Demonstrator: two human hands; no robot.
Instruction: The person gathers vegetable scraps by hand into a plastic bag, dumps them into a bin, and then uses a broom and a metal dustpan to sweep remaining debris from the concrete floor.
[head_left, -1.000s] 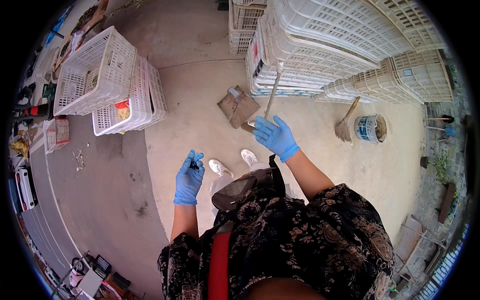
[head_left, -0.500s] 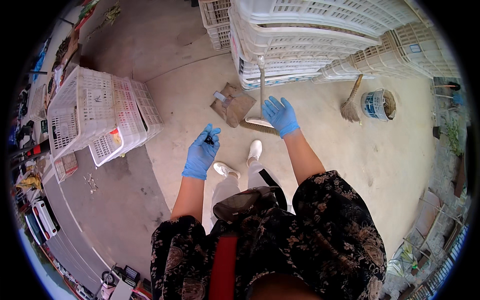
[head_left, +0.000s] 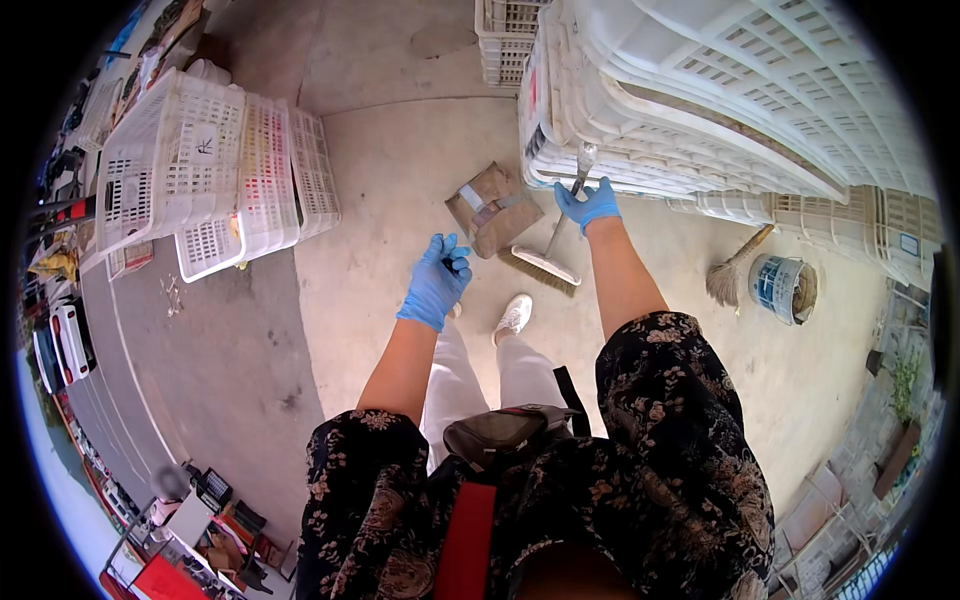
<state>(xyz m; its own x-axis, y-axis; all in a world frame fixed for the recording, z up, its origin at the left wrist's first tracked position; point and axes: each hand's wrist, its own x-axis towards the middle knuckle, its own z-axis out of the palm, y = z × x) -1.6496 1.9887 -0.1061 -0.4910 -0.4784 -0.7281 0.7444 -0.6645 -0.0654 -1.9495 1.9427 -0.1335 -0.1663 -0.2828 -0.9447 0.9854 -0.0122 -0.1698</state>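
Observation:
My left hand (head_left: 434, 290), in a blue glove, is closed with fingers curled round a small black object (head_left: 449, 266); its kind is hidden by the fingers. My right hand (head_left: 593, 207), also gloved in blue, reaches forward to the upper handle of an upright broom (head_left: 557, 233). Thumb and fingers are spread on either side of the handle, not visibly wrapped round it. The broom's white head (head_left: 546, 265) rests on the floor, bristles down. Beside it lies a brown dustpan (head_left: 510, 225) with a grey patch, partly next to the bristles.
Tall stacks of white plastic crates (head_left: 680, 140) stand ahead on the right. More white crates (head_left: 265, 165) are at the left. A straw hand broom (head_left: 725, 280) and a bucket (head_left: 775, 285) stand on the right. My white shoe (head_left: 515, 314) is close to the broom head.
My right hand has moved forward to the broom handle. My left hand keeps the small black object. The whole view has shifted, with the crate stack now nearer.

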